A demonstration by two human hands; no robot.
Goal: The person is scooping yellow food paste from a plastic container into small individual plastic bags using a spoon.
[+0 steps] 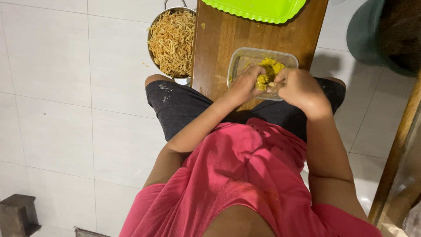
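Observation:
A clear plastic container (240, 59) sits on a low wooden board (219, 39) in front of my knees and holds yellow dough (272, 67). My left hand (245, 83) and my right hand (298, 85) meet over its near rim. Both press a lump of the yellow dough (262, 81) between their fingers.
A steel pot (172, 41) full of thin fried golden strands stands on the white tiled floor left of the board. A bright green tray (258, 8) lies at the board's far end. A wooden leg (397, 149) rises at the right, and a dark block (17, 214) sits bottom left.

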